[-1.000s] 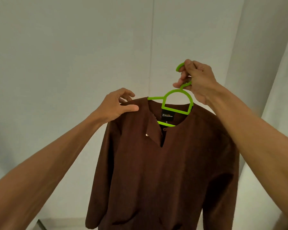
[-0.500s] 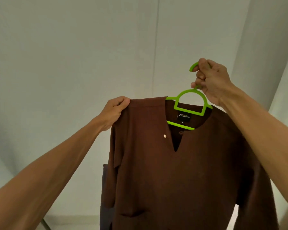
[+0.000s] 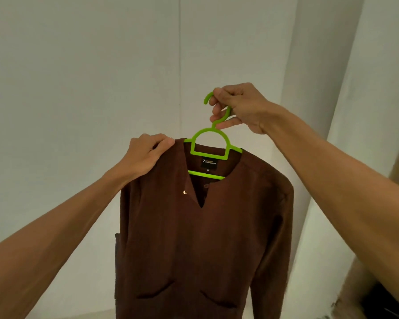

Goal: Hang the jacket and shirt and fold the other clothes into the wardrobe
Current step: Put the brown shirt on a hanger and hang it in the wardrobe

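Pale plain wall [image 3: 83,88] behind; brown shirt [image 3: 194,238] held up on a green hanger [image 3: 211,143].

Right hand [image 3: 237,107] is closed around the hanger's hook, carrying it in mid-air before the wall. Left hand [image 3: 145,155] pinches the shirt's shoulder fabric just beside the hanger's left arm. The shirt hangs front-facing, V-neck open, black label [image 3: 209,162] visible inside the collar, two slanted pockets low on the front. Sleeves hang straight down.

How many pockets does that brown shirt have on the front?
2 show. One slit pocket sits low on the left of the brown shirt, the other pocket low on the right. The picture cuts off the hem, so more could be hidden.
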